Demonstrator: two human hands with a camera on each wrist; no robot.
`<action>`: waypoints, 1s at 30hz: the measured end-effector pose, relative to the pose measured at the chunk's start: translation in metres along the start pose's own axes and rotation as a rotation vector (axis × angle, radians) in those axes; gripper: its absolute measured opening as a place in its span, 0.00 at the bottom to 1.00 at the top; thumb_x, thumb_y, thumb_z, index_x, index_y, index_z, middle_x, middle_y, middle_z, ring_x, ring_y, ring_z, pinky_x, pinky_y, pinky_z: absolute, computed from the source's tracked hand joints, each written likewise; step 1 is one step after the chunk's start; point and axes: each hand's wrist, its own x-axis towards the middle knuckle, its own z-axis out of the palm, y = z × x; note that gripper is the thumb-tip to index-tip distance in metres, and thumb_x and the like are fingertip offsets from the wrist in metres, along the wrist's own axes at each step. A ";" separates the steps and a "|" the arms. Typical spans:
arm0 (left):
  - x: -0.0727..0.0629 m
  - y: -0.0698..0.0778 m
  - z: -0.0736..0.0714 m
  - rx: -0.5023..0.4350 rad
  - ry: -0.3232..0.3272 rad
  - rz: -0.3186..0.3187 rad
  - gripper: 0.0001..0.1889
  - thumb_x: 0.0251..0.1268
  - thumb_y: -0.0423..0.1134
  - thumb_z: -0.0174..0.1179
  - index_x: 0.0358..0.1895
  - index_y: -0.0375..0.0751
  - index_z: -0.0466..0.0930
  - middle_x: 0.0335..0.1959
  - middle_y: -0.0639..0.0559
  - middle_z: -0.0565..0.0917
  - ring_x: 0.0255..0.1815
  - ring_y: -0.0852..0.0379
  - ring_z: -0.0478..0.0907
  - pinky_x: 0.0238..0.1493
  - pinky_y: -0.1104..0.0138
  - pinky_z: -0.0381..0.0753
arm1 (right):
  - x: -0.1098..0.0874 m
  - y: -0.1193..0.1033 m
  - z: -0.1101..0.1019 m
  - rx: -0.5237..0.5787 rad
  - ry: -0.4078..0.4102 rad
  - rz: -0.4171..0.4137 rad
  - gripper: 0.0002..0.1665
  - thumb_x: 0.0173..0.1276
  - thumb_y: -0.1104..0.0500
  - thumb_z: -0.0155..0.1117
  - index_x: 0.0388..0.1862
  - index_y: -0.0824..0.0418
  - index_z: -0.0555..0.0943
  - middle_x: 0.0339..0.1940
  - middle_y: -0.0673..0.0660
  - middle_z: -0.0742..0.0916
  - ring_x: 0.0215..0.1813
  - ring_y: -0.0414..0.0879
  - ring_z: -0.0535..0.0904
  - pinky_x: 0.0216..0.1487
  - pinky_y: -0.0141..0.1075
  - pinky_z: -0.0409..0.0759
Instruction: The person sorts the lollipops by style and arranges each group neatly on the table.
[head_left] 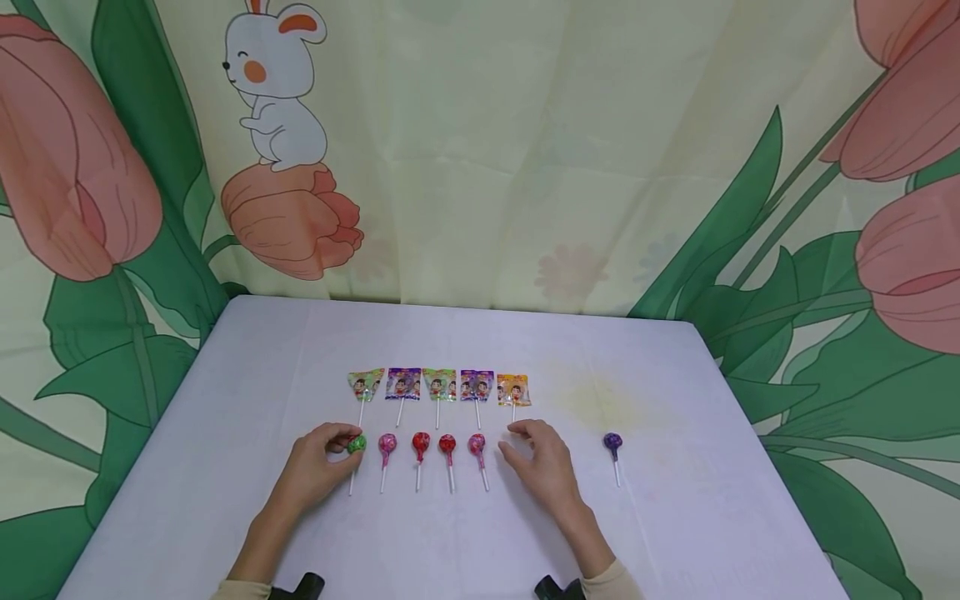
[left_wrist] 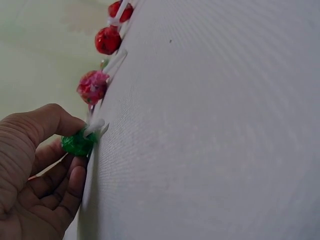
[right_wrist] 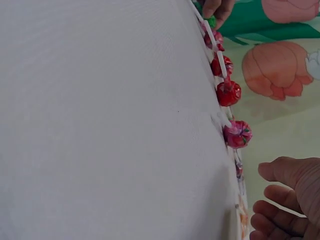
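Between thumb and fingers my left hand [head_left: 318, 462] pinches a green lollipop [head_left: 357, 444] at the left end of the nearer row; its white stick points toward me. Beside it in that row lie a pink lollipop [head_left: 387, 444], two red lollipops [head_left: 421, 442] and another pink lollipop [head_left: 477, 444]. My right hand [head_left: 546, 467] hovers just right of this last one, fingers loosely bent, with nothing in its grasp. In the right wrist view a gap separates its fingertips from the nearest pink lollipop [right_wrist: 238, 134]. Off to the right, a dark purple lollipop [head_left: 612, 441] lies alone.
Behind the round lollipops is a row of flat-wrapped lollipops: green [head_left: 366, 384], purple [head_left: 403, 383] and orange [head_left: 513, 390] wrappers among them. All lie on a white-covered table [head_left: 712, 517]. A printed curtain [head_left: 480, 167] hangs along its far edge.
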 end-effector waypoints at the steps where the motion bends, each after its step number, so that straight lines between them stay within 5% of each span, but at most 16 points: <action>1: 0.000 0.000 0.000 0.003 0.001 0.001 0.16 0.58 0.31 0.71 0.51 0.34 0.85 0.40 0.48 0.86 0.42 0.53 0.80 0.46 0.60 0.84 | 0.000 0.001 -0.001 -0.003 0.002 -0.010 0.14 0.61 0.60 0.77 0.45 0.62 0.86 0.42 0.55 0.88 0.45 0.49 0.83 0.47 0.45 0.84; 11: 0.001 0.001 0.000 0.008 -0.012 -0.019 0.17 0.58 0.32 0.71 0.51 0.34 0.85 0.41 0.48 0.86 0.43 0.52 0.81 0.48 0.58 0.85 | 0.001 0.008 -0.013 -0.025 -0.016 0.071 0.15 0.63 0.58 0.76 0.48 0.61 0.85 0.45 0.55 0.88 0.48 0.50 0.83 0.50 0.48 0.83; 30: -0.001 0.001 0.000 0.005 0.009 0.003 0.16 0.58 0.31 0.71 0.51 0.35 0.85 0.40 0.48 0.86 0.42 0.53 0.80 0.47 0.60 0.83 | 0.005 0.041 -0.049 -0.021 0.121 0.193 0.18 0.63 0.60 0.76 0.50 0.65 0.85 0.47 0.61 0.88 0.47 0.57 0.84 0.48 0.51 0.83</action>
